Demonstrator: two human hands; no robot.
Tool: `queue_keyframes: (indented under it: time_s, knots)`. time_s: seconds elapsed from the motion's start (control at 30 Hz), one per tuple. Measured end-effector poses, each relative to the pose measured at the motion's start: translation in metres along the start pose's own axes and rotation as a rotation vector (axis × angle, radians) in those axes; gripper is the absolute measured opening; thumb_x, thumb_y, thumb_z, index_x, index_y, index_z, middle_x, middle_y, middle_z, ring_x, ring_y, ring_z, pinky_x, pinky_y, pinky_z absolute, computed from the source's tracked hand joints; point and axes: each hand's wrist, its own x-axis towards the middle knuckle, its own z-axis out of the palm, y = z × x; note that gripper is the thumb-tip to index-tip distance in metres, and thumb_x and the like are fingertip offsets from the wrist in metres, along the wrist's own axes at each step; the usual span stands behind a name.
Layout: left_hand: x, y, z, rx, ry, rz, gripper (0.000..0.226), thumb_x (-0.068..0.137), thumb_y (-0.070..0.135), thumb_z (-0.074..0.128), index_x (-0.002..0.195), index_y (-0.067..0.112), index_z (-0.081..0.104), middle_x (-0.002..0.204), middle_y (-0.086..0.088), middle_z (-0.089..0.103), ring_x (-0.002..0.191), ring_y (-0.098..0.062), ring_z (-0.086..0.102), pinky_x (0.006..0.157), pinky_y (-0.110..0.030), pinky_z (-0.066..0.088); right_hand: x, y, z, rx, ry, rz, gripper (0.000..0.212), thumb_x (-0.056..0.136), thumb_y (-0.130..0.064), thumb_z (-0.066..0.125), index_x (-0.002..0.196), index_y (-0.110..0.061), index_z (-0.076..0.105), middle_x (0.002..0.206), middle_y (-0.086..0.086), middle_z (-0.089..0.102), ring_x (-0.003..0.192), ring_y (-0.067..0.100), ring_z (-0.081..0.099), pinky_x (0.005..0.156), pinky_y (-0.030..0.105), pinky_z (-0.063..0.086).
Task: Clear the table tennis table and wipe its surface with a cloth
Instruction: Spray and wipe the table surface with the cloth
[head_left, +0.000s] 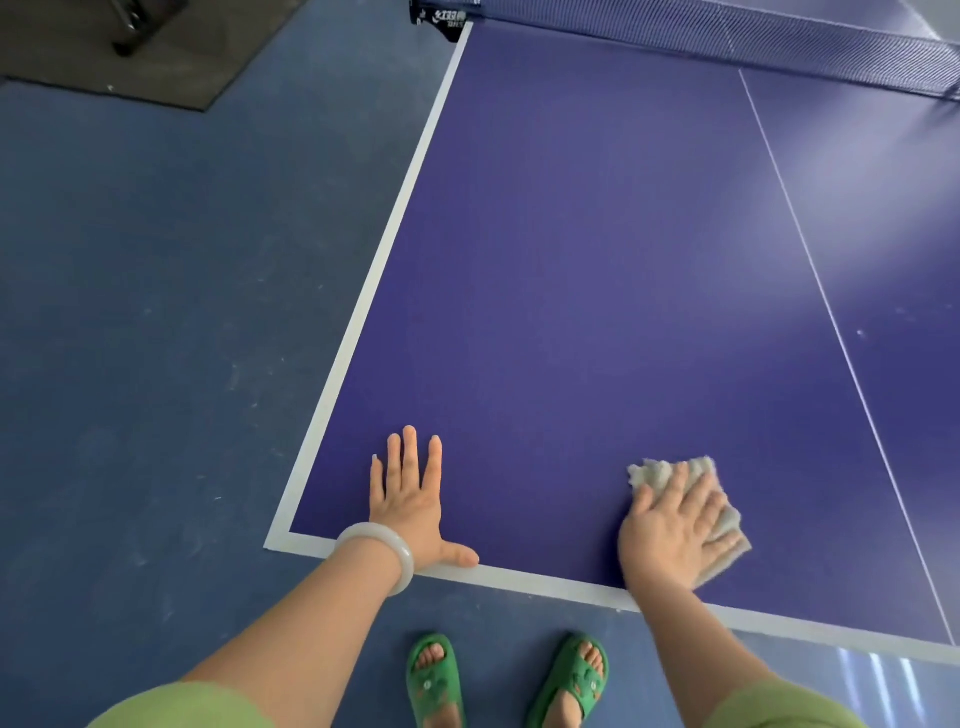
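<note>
Writing: white logo and characters on the black net clamp (439, 18) at the far left corner, too small to read.
Bench: purple table tennis top (597, 270) with white edge lines and a thin white centre line; its net (753, 44) spans the far end.
Left hand (413, 506): flat on the bench near the left corner, palm down, fingers apart and straight, thumb stretched along the near white edge line; it holds nothing. A pale bangle (382, 556) sits on the wrist.
Right hand (675, 527): palm down, fingers spread, pressing on the cloth; the grip is flat, not closed around it.
Cloth (696, 499): crumpled, grey-white, on the bench near the front edge, left of the centre line, sticking out beyond the fingertips.
Floor (156, 312): blue; green sandals (434, 680) below the bench edge.
</note>
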Motion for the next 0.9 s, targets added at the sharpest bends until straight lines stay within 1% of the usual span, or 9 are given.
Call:
queue_keyframes:
  time_s: [0.2, 0.27, 0.33, 0.43, 0.5, 0.6, 0.73, 0.8, 0.9]
  knots:
    - [-0.003, 0.001, -0.001, 0.005, 0.017, -0.016, 0.144, 0.066, 0.075, 0.070, 0.147, 0.017, -0.034, 0.149, -0.017, -0.045, 0.139, -0.036, -0.039, 0.119, -0.053, -0.014, -0.066, -0.051, 0.038, -0.149, -0.046, -0.913, 0.061, 0.099, -0.053, 0.022, 0.156, -0.034, 0.018, 0.164, -0.005, 0.008, 0.152, 0.019, 0.006, 0.120, 0.053, -0.002]
    - [-0.002, 0.002, -0.001, 0.006, 0.026, -0.019, 0.144, 0.065, 0.074, 0.071, 0.148, 0.017, -0.032, 0.150, -0.017, -0.043, 0.140, -0.035, -0.038, 0.119, -0.052, -0.014, -0.045, -0.053, 0.034, -0.199, -0.055, -1.011, 0.060, 0.100, -0.054, 0.021, 0.156, -0.034, 0.020, 0.164, -0.007, 0.010, 0.152, 0.020, 0.010, 0.119, 0.052, 0.001]
    - [-0.002, 0.003, -0.002, 0.009, 0.027, -0.027, 0.144, 0.065, 0.074, 0.072, 0.148, 0.017, -0.031, 0.151, -0.016, -0.043, 0.140, -0.035, -0.037, 0.119, -0.051, -0.014, -0.007, -0.050, 0.024, -0.170, -0.017, -0.861, 0.057, 0.101, -0.051, 0.023, 0.156, -0.036, 0.016, 0.165, -0.007, 0.006, 0.152, 0.016, 0.003, 0.120, 0.051, -0.002]
    - [-0.002, 0.004, -0.003, 0.042, 0.021, -0.039, 0.143, 0.066, 0.074, 0.071, 0.148, 0.018, -0.032, 0.151, -0.015, -0.043, 0.141, -0.035, -0.037, 0.119, -0.051, -0.013, 0.034, -0.042, 0.003, -0.049, -0.084, -0.417, 0.058, 0.103, -0.043, 0.024, 0.157, -0.036, 0.006, 0.166, -0.005, -0.006, 0.151, 0.016, -0.012, 0.119, 0.053, -0.010]
    - [-0.002, 0.006, -0.004, 0.051, 0.010, -0.052, 0.144, 0.065, 0.074, 0.071, 0.148, 0.019, -0.032, 0.151, -0.015, -0.043, 0.140, -0.034, -0.037, 0.119, -0.051, -0.013, 0.024, -0.044, 0.000, -0.006, -0.090, -0.297, 0.059, 0.103, -0.042, 0.021, 0.158, -0.033, 0.000, 0.165, -0.003, -0.012, 0.151, 0.018, -0.016, 0.118, 0.054, -0.013]
    - [-0.001, 0.008, -0.005, 0.048, 0.014, -0.070, 0.146, 0.063, 0.075, 0.072, 0.148, 0.019, -0.033, 0.151, -0.014, -0.043, 0.141, -0.033, -0.037, 0.118, -0.050, -0.013, -0.026, -0.044, 0.019, -0.026, -0.030, -0.523, 0.060, 0.102, -0.044, 0.021, 0.158, -0.031, 0.005, 0.166, -0.001, -0.006, 0.152, 0.019, -0.011, 0.119, 0.052, -0.014]
    - [-0.005, 0.008, -0.006, 0.061, 0.005, -0.101, 0.145, 0.064, 0.074, 0.072, 0.148, 0.019, -0.032, 0.152, -0.013, -0.042, 0.143, -0.033, -0.033, 0.120, -0.049, -0.008, -0.034, 0.004, 0.025, -0.126, -0.034, -0.933, 0.059, 0.101, -0.050, 0.024, 0.156, -0.029, 0.024, 0.165, -0.003, 0.013, 0.152, 0.019, 0.006, 0.119, 0.052, 0.004]
    - [-0.005, 0.015, -0.011, 0.066, -0.028, -0.138, 0.144, 0.066, 0.069, 0.075, 0.149, 0.017, -0.031, 0.154, -0.015, -0.039, 0.145, -0.034, -0.029, 0.121, -0.049, -0.004, -0.006, 0.047, 0.012, -0.154, -0.013, -0.853, 0.058, 0.102, -0.051, 0.021, 0.156, -0.031, 0.021, 0.165, -0.006, 0.010, 0.152, 0.017, 0.003, 0.120, 0.049, 0.004]
    - [-0.006, 0.044, -0.020, 0.125, -0.040, -0.174, 0.131, 0.075, 0.053, 0.076, 0.153, 0.011, -0.020, 0.159, -0.017, -0.027, 0.149, -0.036, -0.018, 0.122, -0.048, 0.002, 0.041, 0.114, -0.017, -0.109, 0.064, -0.408, 0.056, 0.102, -0.048, 0.018, 0.157, -0.035, 0.015, 0.166, -0.008, 0.005, 0.152, 0.015, -0.001, 0.121, 0.048, -0.004]
